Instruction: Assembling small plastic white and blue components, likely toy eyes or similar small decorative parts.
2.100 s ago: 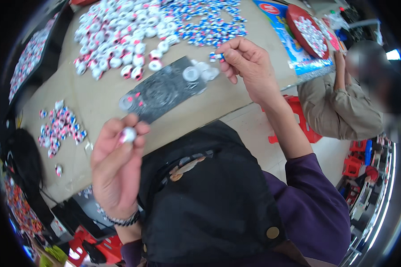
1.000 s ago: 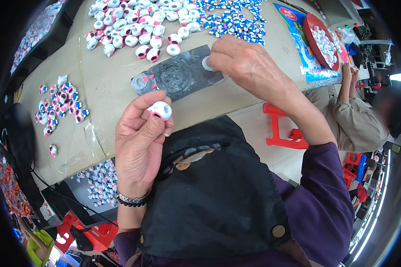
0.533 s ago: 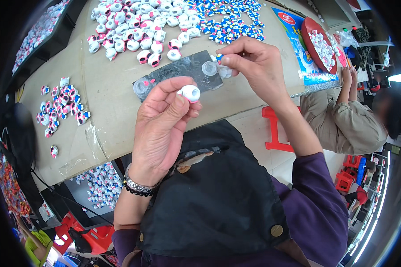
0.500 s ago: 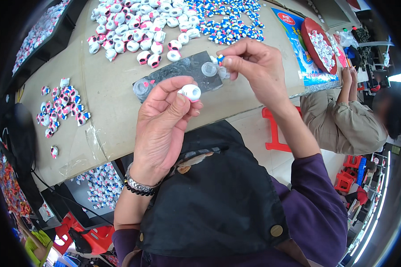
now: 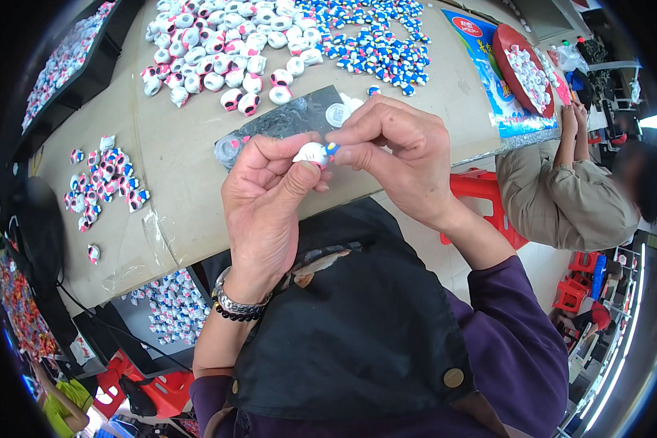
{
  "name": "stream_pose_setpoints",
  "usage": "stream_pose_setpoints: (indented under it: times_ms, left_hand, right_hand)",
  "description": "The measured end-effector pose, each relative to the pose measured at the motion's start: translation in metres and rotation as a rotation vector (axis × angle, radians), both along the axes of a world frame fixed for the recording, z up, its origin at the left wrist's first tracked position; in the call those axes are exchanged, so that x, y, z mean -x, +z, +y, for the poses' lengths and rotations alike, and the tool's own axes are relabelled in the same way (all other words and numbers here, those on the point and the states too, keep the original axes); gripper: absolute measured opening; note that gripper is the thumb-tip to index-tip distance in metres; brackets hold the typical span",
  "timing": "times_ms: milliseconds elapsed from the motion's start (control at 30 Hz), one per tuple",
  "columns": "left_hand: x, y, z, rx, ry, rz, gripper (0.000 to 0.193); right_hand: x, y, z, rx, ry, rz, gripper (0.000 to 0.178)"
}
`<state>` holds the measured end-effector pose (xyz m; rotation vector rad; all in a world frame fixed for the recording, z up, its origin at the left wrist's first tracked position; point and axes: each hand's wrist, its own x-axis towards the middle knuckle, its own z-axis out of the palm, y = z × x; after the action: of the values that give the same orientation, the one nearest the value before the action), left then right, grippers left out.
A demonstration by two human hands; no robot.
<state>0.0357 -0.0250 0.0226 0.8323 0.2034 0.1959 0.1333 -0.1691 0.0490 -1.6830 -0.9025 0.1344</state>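
Note:
Between the thumb and fingers of my left hand (image 5: 266, 190) is a small white toy head (image 5: 311, 153) with pink on it. My right hand (image 5: 405, 157) pinches a tiny blue toy body (image 5: 332, 148) against the head's open side; how far it sits inside is hidden by the fingers. Beyond both hands lies a dark slab (image 5: 299, 113). It carries a small round clear dish (image 5: 336, 114) near its right end and another clear dish (image 5: 228, 149) at its left end.
White toy heads (image 5: 226, 51) and blue toy bodies (image 5: 379, 47) are heaped at the back. Assembled figurines (image 5: 104, 179) lie at the left, above a tray of figurines (image 5: 171, 306). A red plate (image 5: 501, 55), a co-worker (image 5: 562, 186) and a red stool (image 5: 482, 193) are on the right.
My right hand has come left and slightly down from the slab's right end, bringing the blue toy body to the white head. The left hand has turned the head slightly.

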Motion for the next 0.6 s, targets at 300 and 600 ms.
stream_pose_setpoints:
  times_ms: [300,600]
  left_hand:
    - [0.008,-0.003,0.003,-0.169,0.022,-0.043,0.019]
    - [0.035,0.003,0.043,-0.246,0.196,-0.002,0.019]
  right_hand:
    - [0.014,-0.003,0.005,0.027,0.01,-0.198,0.014]
    - [-0.001,0.014,0.006,0.194,-0.047,-0.101,0.036]
